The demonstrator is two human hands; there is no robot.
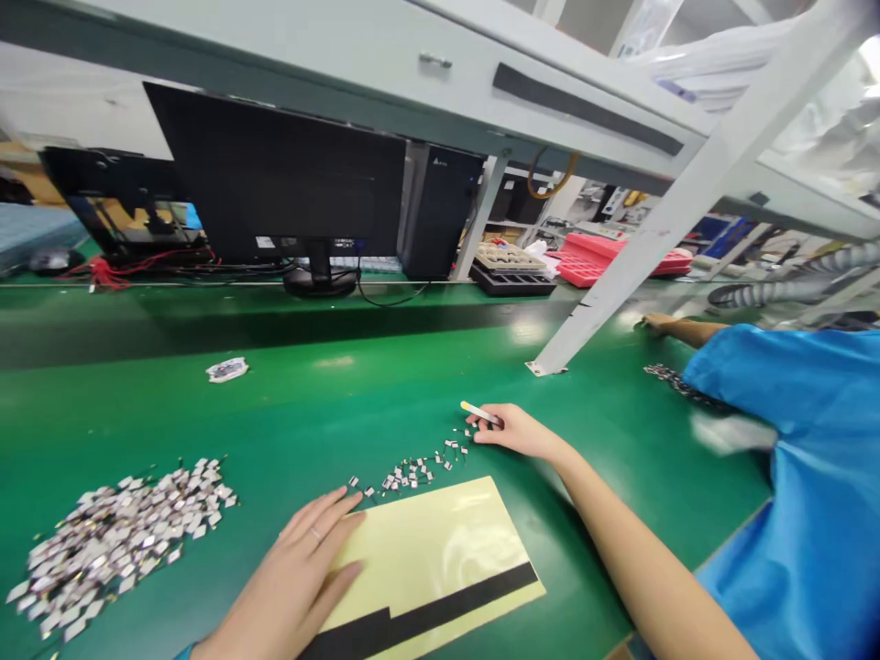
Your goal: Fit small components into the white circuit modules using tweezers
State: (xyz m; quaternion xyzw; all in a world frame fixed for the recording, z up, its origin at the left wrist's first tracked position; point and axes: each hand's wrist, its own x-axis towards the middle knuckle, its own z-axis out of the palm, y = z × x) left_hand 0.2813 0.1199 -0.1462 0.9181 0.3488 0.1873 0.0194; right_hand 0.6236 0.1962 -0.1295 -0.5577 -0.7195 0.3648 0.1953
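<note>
Many small parts [412,474] strung across green counter [371,403], just beyond yellow sheet [440,536]. Your right hand [509,431] pinches white stick [479,413], curled round it, at row's right end. Your left hand [299,564] flat, fingers parted, gripping nothing, over sheet's left edge. Bigger heap [130,532] on your left.

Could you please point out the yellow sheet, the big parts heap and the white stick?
Yellow sheet [430,548], head view: its yellow middle.
Big parts heap [130,532], head view: the heap's middle.
White stick [480,414], head view: middle of its shaft.
</note>
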